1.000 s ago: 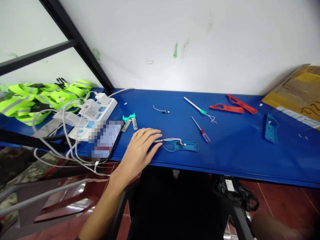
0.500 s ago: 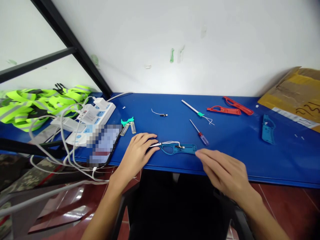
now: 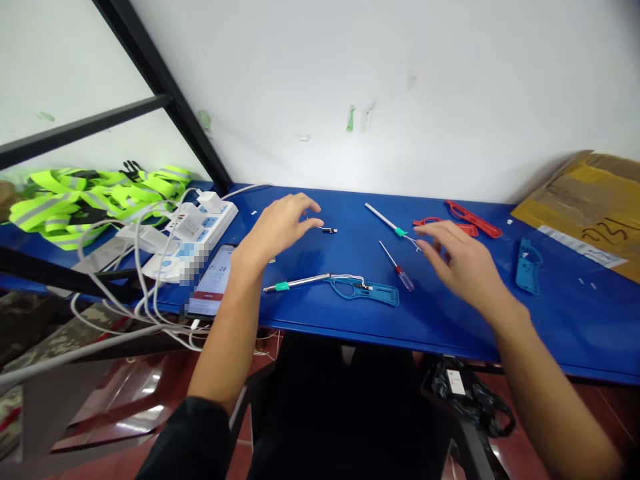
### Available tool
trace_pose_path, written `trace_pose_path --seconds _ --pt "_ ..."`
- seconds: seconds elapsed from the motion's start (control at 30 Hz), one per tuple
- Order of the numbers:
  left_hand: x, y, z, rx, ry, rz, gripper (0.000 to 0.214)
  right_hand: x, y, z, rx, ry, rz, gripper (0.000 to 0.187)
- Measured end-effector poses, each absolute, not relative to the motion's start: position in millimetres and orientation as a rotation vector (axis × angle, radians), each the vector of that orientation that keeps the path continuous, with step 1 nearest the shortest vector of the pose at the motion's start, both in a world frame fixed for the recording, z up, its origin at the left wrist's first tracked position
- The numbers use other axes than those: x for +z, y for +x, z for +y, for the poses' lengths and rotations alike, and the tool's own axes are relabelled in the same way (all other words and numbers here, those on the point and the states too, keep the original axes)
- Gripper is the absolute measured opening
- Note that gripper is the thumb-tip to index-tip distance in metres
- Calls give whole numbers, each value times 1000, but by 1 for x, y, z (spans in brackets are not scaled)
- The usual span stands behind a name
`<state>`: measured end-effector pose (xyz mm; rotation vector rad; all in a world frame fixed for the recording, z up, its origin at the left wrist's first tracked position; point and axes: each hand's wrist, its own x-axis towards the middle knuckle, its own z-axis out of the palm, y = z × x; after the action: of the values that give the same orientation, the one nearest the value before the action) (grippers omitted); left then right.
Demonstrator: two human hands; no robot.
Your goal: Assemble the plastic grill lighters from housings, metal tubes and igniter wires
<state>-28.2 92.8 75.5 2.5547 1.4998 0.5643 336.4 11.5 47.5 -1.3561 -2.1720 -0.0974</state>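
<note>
My left hand (image 3: 277, 227) hovers open above the blue table (image 3: 450, 320), fingers curved toward a small black part with a white wire (image 3: 327, 230). My right hand (image 3: 457, 257) is raised open over the table, close to a red plastic shell (image 3: 440, 223). A blue plastic shell (image 3: 363, 291) lies near the front edge with a white wire and a metal rod with a green band (image 3: 297, 283) at its left end. Neither hand holds anything. A red-handled screwdriver (image 3: 397, 268) lies between the hands.
A white power strip (image 3: 193, 230) with tangled white cables and a phone (image 3: 213, 279) sit at the left, neon vests (image 3: 90, 200) behind them. A second rod (image 3: 387, 221), another red shell (image 3: 475, 218), another blue shell (image 3: 527, 265) and a cardboard box (image 3: 585, 207) lie to the right.
Both hands left the blue shell and rose: the left moved back toward the small black part, the right moved up toward the red shell. The rod with the green band now lies uncovered.
</note>
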Motion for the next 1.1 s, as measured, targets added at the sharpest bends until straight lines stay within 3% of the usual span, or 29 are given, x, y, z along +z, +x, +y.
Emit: trace_pose_path --seconds 0.07,0.2,0.37,0.57,0.93,1.1 --pt "75 -22 125 296 2542 1501 32 60 347 51 -35 -1304 -2343 36" --pt "51 -5 154 176 2562 1401 34 55 363 106 53 -1353 -2383 35" --pt "30 6 148 216 2656 1228 20 34 385 107 214 -1352 -2323 40" --pt "28 24 143 290 2678 1103 19 43 413 96 685 -1267 -2415 41" --pt "30 56 123 317 2735 730 14 28 358 93 707 -1108 -2338 42" --pt "51 38 119 493 2698 950 18 21 331 86 814 -1109 -2242 45"
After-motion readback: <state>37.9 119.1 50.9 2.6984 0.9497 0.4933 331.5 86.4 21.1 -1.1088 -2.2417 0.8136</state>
